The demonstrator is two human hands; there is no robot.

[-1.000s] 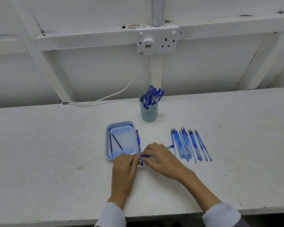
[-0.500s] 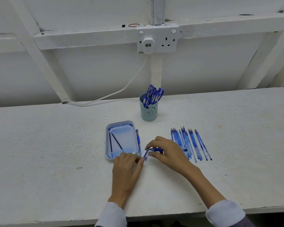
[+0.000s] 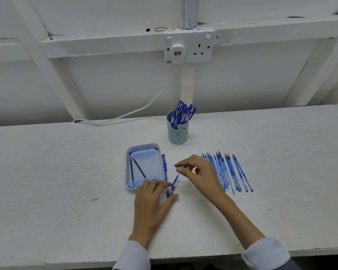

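Note:
My left hand [image 3: 153, 201] rests on the white table and pinches a short blue pen piece [image 3: 174, 185] between thumb and fingers; the piece tilts up to the right. My right hand [image 3: 200, 175] hovers just right of it, with thumb and forefinger close together and curled; nothing clear shows between them. A light blue tray [image 3: 128, 173] lies left of my hands with two dark refills [image 3: 138, 169] inside. One blue pen [image 3: 165, 167] lies along the tray's right edge.
A row of several clear blue pen barrels [image 3: 229, 172] lies right of my right hand. A teal cup [image 3: 177, 133] full of blue pens [image 3: 183, 112] stands behind. A wall socket [image 3: 187, 46] and its white cable [image 3: 144, 108] are at the back.
My hands have drawn apart: the right hand has lifted up and away from the pen piece, which stays with the left hand and now tilts more upright.

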